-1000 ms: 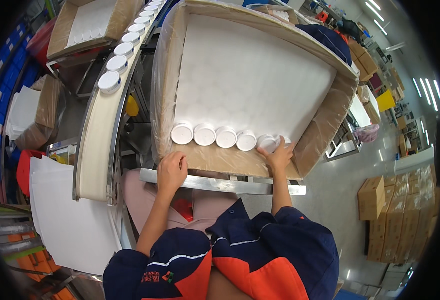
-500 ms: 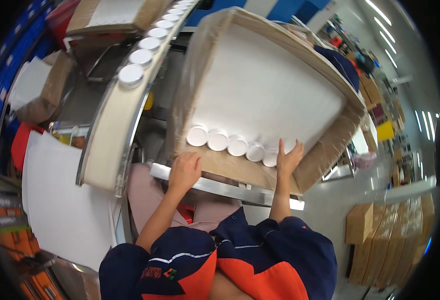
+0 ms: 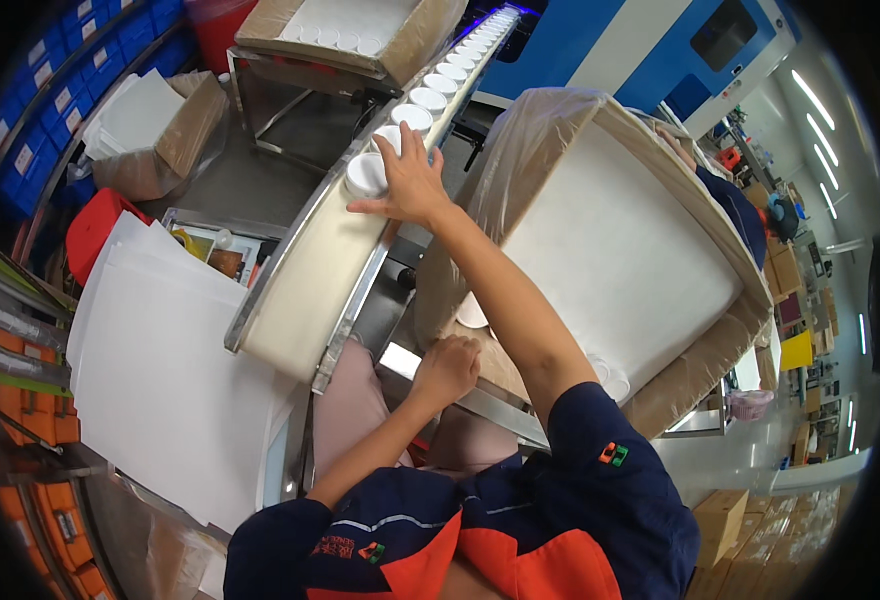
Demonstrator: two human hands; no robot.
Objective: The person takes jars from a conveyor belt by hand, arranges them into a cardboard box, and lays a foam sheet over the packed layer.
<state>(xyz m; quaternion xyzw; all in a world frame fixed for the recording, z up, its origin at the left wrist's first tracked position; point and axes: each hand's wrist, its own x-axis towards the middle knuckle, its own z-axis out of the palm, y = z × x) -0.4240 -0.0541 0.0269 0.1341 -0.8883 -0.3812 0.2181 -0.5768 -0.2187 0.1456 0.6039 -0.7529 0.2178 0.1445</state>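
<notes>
A line of round white caps (image 3: 413,118) sits on the pale conveyor belt (image 3: 310,270) that runs away to the far right. My right hand (image 3: 415,180) reaches across to the belt, fingers spread beside the nearest cap (image 3: 367,175), with the thumb on its near side. My left hand (image 3: 448,370) is closed over the near left edge of a plastic-lined carton (image 3: 545,165). Inside the carton, a white cap (image 3: 472,312) shows near my left hand and more caps (image 3: 610,380) show beyond my right forearm, which hides the row between.
White sheets (image 3: 170,380) lie stacked at the left of the conveyor. Another carton (image 3: 410,45) with caps stands on a metal stand behind. Blue bins (image 3: 35,150) line the far left. At the right a person's dark sleeve (image 3: 735,215) shows behind the carton; brown boxes (image 3: 760,540) are stacked lower right.
My right hand has left the row of caps in the carton and swung left to the conveyor. My left hand stays at the carton's edge. The view has shifted left.
</notes>
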